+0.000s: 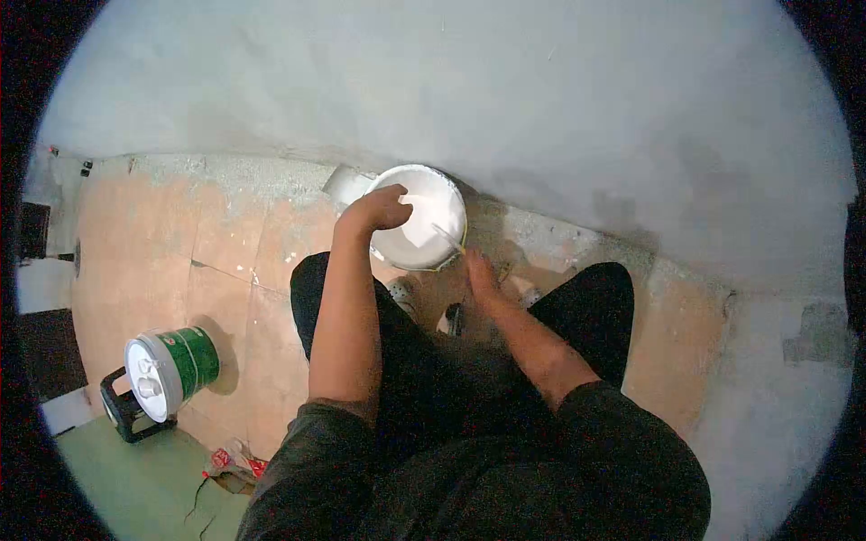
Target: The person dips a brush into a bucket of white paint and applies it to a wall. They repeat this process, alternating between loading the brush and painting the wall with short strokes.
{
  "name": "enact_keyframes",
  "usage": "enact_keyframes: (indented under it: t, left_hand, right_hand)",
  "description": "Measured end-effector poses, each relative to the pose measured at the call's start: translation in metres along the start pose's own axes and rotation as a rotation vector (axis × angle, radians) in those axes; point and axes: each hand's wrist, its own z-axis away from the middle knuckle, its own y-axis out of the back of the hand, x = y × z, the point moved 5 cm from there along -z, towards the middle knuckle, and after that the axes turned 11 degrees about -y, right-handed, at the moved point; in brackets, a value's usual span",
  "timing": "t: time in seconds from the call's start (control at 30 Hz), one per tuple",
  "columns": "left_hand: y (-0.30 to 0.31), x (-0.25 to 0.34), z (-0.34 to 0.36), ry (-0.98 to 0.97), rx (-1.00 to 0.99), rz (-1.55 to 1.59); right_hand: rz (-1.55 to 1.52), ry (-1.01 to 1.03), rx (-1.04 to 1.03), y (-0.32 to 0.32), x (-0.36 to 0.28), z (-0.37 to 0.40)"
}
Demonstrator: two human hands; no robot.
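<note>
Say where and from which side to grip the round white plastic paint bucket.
Grip the rim of the white bucket from above on the near left, where the left hand curls over it. Upright and open, it has the grey wall behind and the right hand's thin stick at the near right.

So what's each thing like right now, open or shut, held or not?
bucket: open, upright, white paint inside.
stick: slanted, end in the paint.
left hand: shut on the bucket rim.
right hand: shut on the stick.
green can: lid on, nobody holding it, resting on a black stand.
</note>
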Motion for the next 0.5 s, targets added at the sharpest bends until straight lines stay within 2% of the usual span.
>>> enact_keyframes:
  t: [0.07, 0.1, 0.17, 0.2, 0.27, 0.3, 0.37, 0.4, 0.47, 0.5]
  left_hand:
    - [0.004, 0.009, 0.007, 0.004, -0.001, 0.012]
    - [0.004, 0.008, 0.005, 0.001, 0.008, 0.006]
    - [0.002, 0.003, 0.006, 0.01, 0.024, 0.014]
    - [0.0, 0.002, 0.003, 0.011, 0.023, 0.014]
    - [-0.001, 0.0, -0.002, -0.039, 0.003, -0.051]
    - [-0.001, -0.002, -0.003, -0.039, 0.003, -0.051]
    - [-0.002, -0.004, -0.005, -0.039, 0.006, -0.034]
    - [-0.003, -0.005, -0.006, -0.039, 0.006, -0.034]
    - [-0.003, -0.006, -0.006, -0.021, 0.019, -0.035]
    - [-0.004, -0.006, -0.005, -0.042, 0.01, -0.038]
  right_hand:
    - [0.328, -0.355, -0.202, -0.023, 0.045, -0.025]
    - [0.328, -0.353, -0.202, -0.033, 0.062, -0.031]
    - [0.544, 0.229, 0.102, -0.022, 0.028, -0.018]
    - [0.543, 0.228, 0.1, -0.016, 0.031, -0.012]
    - [0.181, 0.722, 0.406, 0.047, -0.055, 0.039]
    - [0.182, 0.722, 0.406, 0.056, -0.07, 0.04]
    - [0.682, 0.172, 0.044, 0.052, -0.073, 0.009]
    - [0.682, 0.172, 0.043, 0.058, -0.086, 0.006]
    - [0.71, -0.063, -0.183, 0.058, -0.085, 0.002]
    - [0.71, -0.064, -0.183, 0.062, -0.089, 0.007]
